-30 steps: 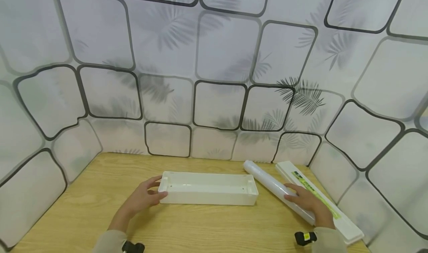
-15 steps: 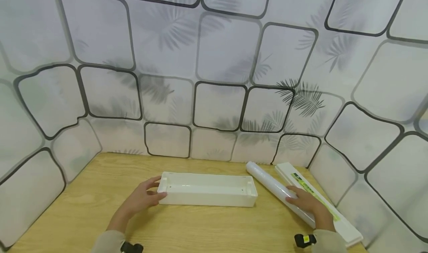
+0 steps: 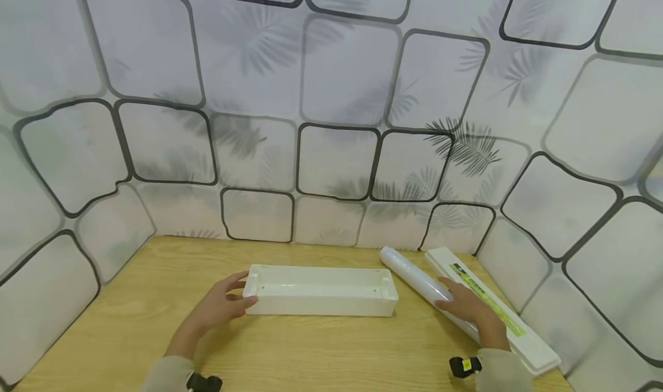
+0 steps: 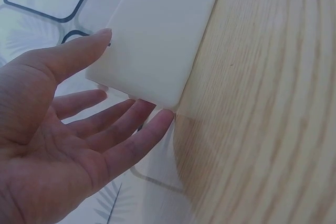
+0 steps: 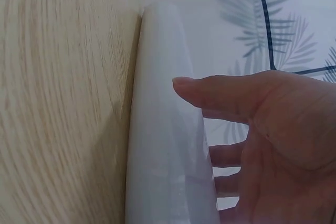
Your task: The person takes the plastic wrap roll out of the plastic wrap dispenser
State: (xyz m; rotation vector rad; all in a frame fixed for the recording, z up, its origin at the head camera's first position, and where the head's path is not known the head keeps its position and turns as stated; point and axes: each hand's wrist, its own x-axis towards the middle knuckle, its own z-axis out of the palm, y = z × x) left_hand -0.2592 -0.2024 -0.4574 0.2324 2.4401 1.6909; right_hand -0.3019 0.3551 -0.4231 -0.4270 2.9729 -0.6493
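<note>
A long white plastic box (image 3: pixel 321 305), open at the top, sits mid-table in the head view. My left hand (image 3: pixel 220 304) is at its left end; the left wrist view shows relaxed, spread fingers (image 4: pixel 126 153) touching the end and the thumb by the long wall. To the right, a roll of plastic wrap (image 3: pixel 411 271) lies slanted on the table. Across it rests my right hand (image 3: pixel 466 305). In the right wrist view its thumb (image 5: pixel 210 92) lies over the roll, while the other fingertips are hidden behind it.
A long, flat white piece (image 3: pixel 528 346) with a green and yellow label lies right of the roll, partly behind the right hand. Patterned fabric walls (image 3: pixel 336 162) enclose the wooden table (image 3: pixel 321 357) at the back and both sides.
The right hand has shifted very slightly up and left along the roll, by a small amount. The left hand, box and roll stay essentially where they were.
</note>
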